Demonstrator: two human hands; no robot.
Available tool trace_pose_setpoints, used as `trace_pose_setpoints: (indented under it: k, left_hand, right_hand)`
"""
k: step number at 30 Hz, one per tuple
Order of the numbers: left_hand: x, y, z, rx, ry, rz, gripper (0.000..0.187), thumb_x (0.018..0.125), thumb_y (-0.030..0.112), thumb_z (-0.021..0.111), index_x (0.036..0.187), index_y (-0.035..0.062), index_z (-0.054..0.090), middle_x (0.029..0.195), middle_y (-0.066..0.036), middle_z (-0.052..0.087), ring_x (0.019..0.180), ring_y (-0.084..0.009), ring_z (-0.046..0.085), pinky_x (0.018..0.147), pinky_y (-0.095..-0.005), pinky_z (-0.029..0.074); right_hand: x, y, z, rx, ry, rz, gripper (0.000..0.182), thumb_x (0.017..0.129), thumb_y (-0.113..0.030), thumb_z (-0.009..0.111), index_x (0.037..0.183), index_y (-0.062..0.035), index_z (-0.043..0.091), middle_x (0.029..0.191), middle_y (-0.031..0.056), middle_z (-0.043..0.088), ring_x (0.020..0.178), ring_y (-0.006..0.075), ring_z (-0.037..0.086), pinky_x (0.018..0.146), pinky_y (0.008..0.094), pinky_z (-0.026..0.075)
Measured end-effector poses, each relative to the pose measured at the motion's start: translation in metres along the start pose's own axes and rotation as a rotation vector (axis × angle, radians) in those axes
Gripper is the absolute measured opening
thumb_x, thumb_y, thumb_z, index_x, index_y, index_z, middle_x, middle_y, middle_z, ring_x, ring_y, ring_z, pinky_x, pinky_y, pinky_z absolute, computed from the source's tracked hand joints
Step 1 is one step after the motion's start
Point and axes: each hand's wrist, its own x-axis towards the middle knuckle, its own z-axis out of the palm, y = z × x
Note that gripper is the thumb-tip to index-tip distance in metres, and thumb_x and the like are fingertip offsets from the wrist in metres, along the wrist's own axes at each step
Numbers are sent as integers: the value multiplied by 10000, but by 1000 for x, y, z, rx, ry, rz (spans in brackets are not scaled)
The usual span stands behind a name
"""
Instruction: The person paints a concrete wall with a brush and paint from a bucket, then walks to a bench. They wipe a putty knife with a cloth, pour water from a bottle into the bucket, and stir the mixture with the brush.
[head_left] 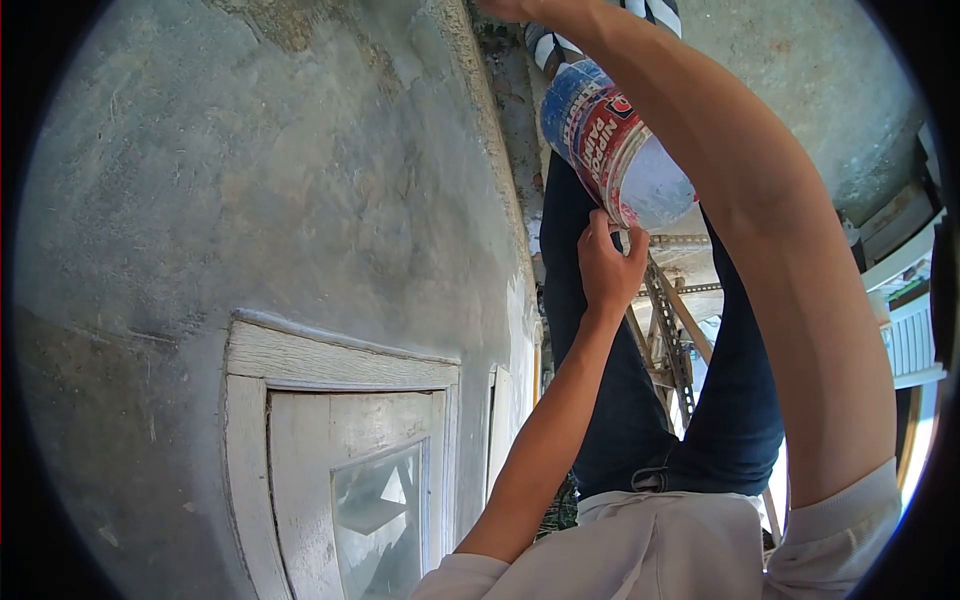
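A paint bucket with a blue and red label hangs tilted in front of my legs, its pale round end towards me. My left hand comes up from below, its fingers pinched closed on the bucket's lower rim. My right arm reaches across over the bucket to the upper left. Only part of my right hand shows at the top edge of the view, near the wall, and its fingers are cut off. What it may hold is hidden.
A rough grey wall fills the left side, with a white-framed window low in it. Metal and wooden scaffold bars show between my legs. A concrete surface lies at the upper right, with white slatted objects at the right edge.
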Motion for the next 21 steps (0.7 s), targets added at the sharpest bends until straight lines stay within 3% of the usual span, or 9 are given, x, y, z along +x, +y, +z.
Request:
trace_pose_setpoints:
  k: [3,5,7,10,12,14,16,19,21]
  left_hand:
    - [-1,-3,0,5,1,-5,199,875,100,650,933,-1,488,836,-174,668,840,-313,683,789,-385,514]
    - [2,1,-1,-3,9,-21,191,845,95,649,913,9,492,810,-168,639,805,-370,638,768,-454,488]
    - [2,0,-2,16,5,-15,192,848,100,651,915,11,494,811,-165,641,804,-370,637,771,-454,488]
    - [4,3,-3,-5,7,-30,198,848,108,657,919,14,499,818,-162,644,808,-368,637,772,-451,490]
    - [5,3,-4,-11,14,-40,200,846,109,662,922,14,503,823,-161,649,810,-364,640,769,-446,492]
    - [3,0,-3,4,16,-40,201,844,106,666,924,14,507,828,-160,654,809,-360,645,764,-441,496]
    - [4,-1,-4,22,-8,-44,199,864,87,655,948,4,493,861,-165,684,860,-299,688,812,-377,514]
    - [5,-3,-4,13,-26,-43,201,874,77,647,959,-3,484,873,-169,699,887,-272,711,834,-346,524]
    - [7,-2,-5,8,-28,-43,206,878,84,651,959,-3,482,875,-172,699,894,-276,711,831,-348,525]
  right_hand:
    - [-29,6,61,-253,-167,-5,256,1015,-343,465,1250,-248,503,970,91,686,1026,311,663,796,412,533]
    - [-54,24,93,-305,-282,-65,266,1023,-350,449,1263,-242,489,1011,92,683,1061,314,653,820,441,519]
    - [-80,31,100,-459,-433,-158,250,1019,-347,455,1237,-242,517,1055,85,675,1103,313,637,850,456,502]
    - [-79,20,111,-509,-440,-216,227,1015,-338,465,1208,-255,550,1087,77,669,1121,313,625,869,457,488]
    - [-54,16,97,-615,-314,-290,223,1012,-343,462,1181,-256,578,1081,72,671,1106,295,631,858,434,491]
    - [-22,27,77,-586,-81,-389,259,1035,-377,414,1218,-207,483,971,125,658,1005,339,655,830,503,504]
    - [12,43,45,-353,64,-369,305,993,-336,485,1171,-95,545,998,244,663,914,411,656,721,527,494]
    - [31,26,16,-34,167,-39,302,997,-319,485,1201,-109,556,981,220,673,795,398,653,607,498,484]
    - [22,19,36,-69,55,-59,289,1019,-351,440,1209,-144,510,952,201,668,867,393,656,713,514,491]
